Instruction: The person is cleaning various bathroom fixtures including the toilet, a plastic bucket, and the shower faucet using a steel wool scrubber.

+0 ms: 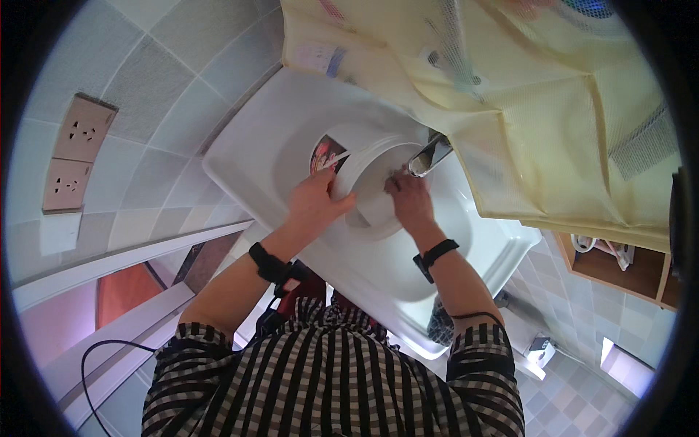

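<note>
A white plastic bucket with a dark and red label lies tilted in the white washbasin, its mouth toward me. My left hand is closed on the bucket's left side near the rim, thumb and fingers apart across the wall. Inside the mouth, under the metal faucet, is my right hand. Its fingers are curled round a small greyish thing whose kind I cannot make out. Whether water runs from the faucet does not show clearly.
A pale yellow plastic sheet hangs over the far right of the basin. Wall sockets are on the tiles at left. A dark patterned cloth lies on the basin's near right edge. A wooden shelf stands at right.
</note>
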{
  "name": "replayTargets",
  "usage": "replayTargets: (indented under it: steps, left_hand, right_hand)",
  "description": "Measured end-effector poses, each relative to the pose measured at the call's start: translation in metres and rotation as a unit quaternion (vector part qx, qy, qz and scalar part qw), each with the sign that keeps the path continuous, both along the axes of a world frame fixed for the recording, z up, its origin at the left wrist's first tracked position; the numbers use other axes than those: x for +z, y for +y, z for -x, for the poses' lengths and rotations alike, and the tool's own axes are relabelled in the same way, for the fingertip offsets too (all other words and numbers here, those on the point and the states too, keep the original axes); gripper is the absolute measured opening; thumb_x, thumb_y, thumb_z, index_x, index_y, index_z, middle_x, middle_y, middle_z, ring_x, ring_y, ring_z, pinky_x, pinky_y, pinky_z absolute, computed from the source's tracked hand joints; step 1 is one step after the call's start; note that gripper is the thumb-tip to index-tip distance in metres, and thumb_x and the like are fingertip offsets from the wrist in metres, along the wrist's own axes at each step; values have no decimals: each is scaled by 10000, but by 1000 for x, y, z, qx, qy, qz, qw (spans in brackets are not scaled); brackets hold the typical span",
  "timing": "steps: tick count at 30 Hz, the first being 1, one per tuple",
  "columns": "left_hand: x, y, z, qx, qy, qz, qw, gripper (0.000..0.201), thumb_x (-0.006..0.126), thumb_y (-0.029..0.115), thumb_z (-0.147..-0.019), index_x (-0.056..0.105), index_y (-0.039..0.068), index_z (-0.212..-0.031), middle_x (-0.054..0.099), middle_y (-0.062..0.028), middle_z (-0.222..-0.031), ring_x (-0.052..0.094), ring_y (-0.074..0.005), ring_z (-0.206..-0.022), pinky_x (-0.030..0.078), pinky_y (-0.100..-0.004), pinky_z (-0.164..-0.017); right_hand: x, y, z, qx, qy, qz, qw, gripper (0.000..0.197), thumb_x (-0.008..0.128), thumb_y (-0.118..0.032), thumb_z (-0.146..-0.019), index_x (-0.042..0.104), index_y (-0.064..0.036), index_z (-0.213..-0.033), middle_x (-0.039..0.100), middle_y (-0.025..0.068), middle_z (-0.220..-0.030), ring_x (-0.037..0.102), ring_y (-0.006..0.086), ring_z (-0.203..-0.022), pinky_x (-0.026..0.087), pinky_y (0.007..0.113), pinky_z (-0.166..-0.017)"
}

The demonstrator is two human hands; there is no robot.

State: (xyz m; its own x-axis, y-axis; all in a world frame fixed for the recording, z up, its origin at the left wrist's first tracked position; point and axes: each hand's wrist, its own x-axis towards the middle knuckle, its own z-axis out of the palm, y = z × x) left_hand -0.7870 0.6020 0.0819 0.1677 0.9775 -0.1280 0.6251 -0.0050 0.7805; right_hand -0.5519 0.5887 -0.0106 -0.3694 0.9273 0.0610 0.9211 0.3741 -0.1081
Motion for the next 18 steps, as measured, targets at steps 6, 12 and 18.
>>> replayTargets:
  steps: [6, 12, 18]
  left_hand:
    - [-6, 5, -14, -27, -1, -125, 992, 384, 740, 309, -656, 516, 11, -747, 543, -130, -740, 554, -336, -668, 454, -420, -603]
    - [-3, 5, -4, -17, 13, -126, 992, 384, 736, 312, -663, 518, 15, -771, 553, -134, -754, 565, -338, -705, 465, -420, -635]
    - [16, 7, -21, -70, 50, -34, 996, 421, 750, 342, -639, 522, 3, -743, 569, -146, -751, 580, -341, -740, 467, -425, -663]
  right_hand:
    - [-23, -43, 37, -128, 236, 102, 958, 322, 557, -42, -768, 593, -95, -1084, 587, 114, -1066, 553, 322, -1008, 476, 387, -854]
    - [30, -60, 101, -222, 553, 350, 723, 398, 541, -38, -771, 569, -100, -1162, 578, 143, -1117, 569, 317, -973, 462, 397, -872]
    - [-15, -30, -2, -6, 61, -32, 998, 353, 547, -51, -764, 595, -122, -1106, 570, 131, -1136, 495, 310, -1126, 378, 399, -994]
